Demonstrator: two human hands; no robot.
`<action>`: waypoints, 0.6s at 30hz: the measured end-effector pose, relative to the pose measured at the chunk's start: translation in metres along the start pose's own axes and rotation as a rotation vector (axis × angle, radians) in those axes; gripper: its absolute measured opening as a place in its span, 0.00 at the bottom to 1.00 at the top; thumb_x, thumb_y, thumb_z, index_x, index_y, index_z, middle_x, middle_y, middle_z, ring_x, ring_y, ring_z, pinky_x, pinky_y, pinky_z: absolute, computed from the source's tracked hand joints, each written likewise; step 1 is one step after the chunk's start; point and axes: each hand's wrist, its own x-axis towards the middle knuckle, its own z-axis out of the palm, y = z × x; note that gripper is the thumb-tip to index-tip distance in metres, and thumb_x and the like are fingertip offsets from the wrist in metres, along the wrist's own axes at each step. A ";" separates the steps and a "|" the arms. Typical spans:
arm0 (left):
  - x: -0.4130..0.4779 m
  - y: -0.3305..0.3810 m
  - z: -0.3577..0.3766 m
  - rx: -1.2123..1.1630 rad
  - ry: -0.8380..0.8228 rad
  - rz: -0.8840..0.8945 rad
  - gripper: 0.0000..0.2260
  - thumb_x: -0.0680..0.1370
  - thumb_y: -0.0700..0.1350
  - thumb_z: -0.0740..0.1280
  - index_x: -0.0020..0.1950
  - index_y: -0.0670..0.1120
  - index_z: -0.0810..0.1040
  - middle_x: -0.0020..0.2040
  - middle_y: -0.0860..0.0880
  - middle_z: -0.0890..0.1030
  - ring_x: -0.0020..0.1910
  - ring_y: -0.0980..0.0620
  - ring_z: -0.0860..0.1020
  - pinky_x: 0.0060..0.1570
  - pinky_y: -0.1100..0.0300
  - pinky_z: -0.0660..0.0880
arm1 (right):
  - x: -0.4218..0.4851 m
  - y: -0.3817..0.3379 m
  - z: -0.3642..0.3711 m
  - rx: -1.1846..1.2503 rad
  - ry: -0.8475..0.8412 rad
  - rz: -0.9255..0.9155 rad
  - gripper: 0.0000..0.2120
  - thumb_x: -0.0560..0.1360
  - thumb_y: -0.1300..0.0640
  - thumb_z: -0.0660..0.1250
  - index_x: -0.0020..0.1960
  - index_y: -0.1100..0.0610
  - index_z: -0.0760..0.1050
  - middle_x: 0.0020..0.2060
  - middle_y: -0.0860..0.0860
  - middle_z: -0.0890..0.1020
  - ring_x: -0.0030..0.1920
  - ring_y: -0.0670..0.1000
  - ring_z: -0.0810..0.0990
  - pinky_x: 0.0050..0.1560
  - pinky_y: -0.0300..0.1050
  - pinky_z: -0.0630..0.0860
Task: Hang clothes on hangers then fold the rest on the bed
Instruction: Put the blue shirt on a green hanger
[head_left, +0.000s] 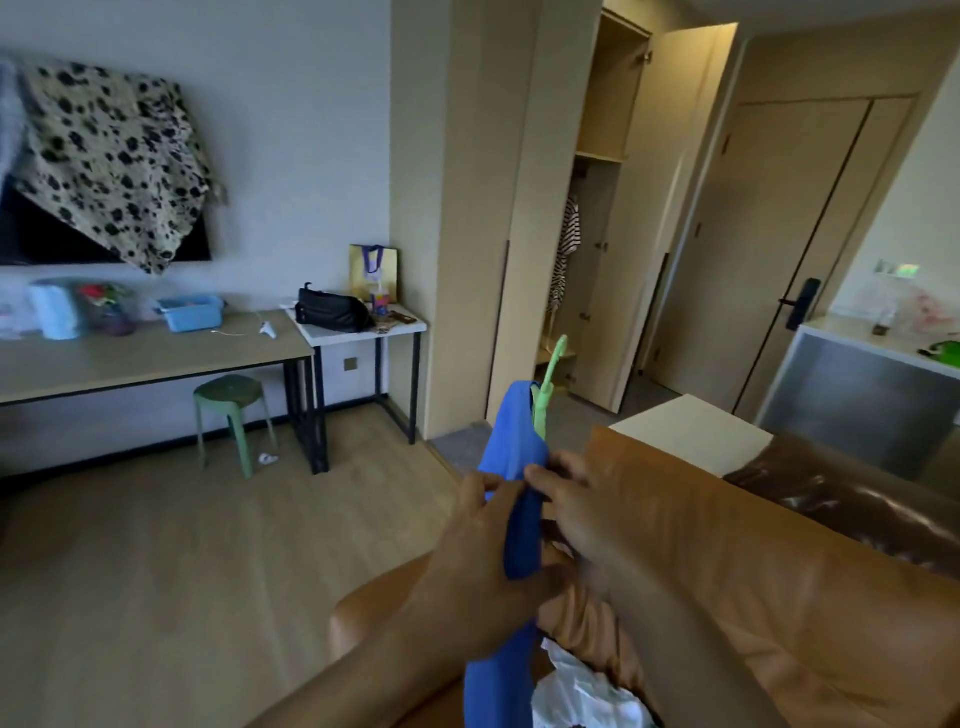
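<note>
Just then the blue garment (511, 436) was up in the air in front of the person, over the near end of a brown leather couch (753, 571), with a green hanger (551, 371) poking out of its top; the hook stood above the cloth and the rest of the hanger was hidden inside it or behind it. Both hands were on the cloth. The left hand (483, 551) had its grip closed round the bunched middle of the garment, thumb on top and fingers curled underneath, and the right hand (571, 514) pinched the fabric just beside it, a little higher. Neither hand plainly held the hanger itself. By the look of it the garment was being settled onto the hanger, and it was not yet hung anywhere. It looked light, soft and floppy, hanging in a long narrow fold below the hands, so it would probably sag and slide off a smooth plastic hanger if held only by the cloth. The stiff hanger seemed the better place to hold, at the neck under the hook, with the other hand spreading the shoulders over the arms. An open wardrobe (608, 104) stood well apart across the room, with a striped top (567, 244) hanging inside. Something white and crumpled (582, 691) lay below the hands; I could not tell whether it was clothing.
</note>
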 end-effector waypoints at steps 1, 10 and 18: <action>-0.001 -0.009 -0.015 -0.001 -0.033 0.000 0.32 0.68 0.66 0.67 0.70 0.59 0.68 0.61 0.59 0.67 0.58 0.63 0.71 0.57 0.63 0.75 | 0.006 -0.002 0.012 0.025 0.032 -0.001 0.02 0.81 0.57 0.65 0.52 0.52 0.76 0.48 0.53 0.83 0.50 0.53 0.83 0.56 0.57 0.81; 0.014 -0.106 -0.159 -0.302 0.141 -0.218 0.14 0.78 0.59 0.65 0.61 0.56 0.79 0.54 0.59 0.81 0.55 0.62 0.79 0.50 0.69 0.72 | 0.050 -0.032 0.133 0.149 0.026 -0.031 0.07 0.82 0.60 0.63 0.56 0.59 0.79 0.54 0.59 0.84 0.56 0.59 0.83 0.58 0.57 0.78; 0.037 -0.166 -0.264 -0.373 0.267 -0.326 0.10 0.84 0.49 0.60 0.52 0.54 0.81 0.47 0.57 0.84 0.50 0.59 0.81 0.50 0.62 0.77 | 0.115 -0.060 0.218 0.088 -0.050 -0.116 0.09 0.83 0.59 0.63 0.48 0.55 0.81 0.41 0.44 0.86 0.46 0.46 0.85 0.52 0.51 0.79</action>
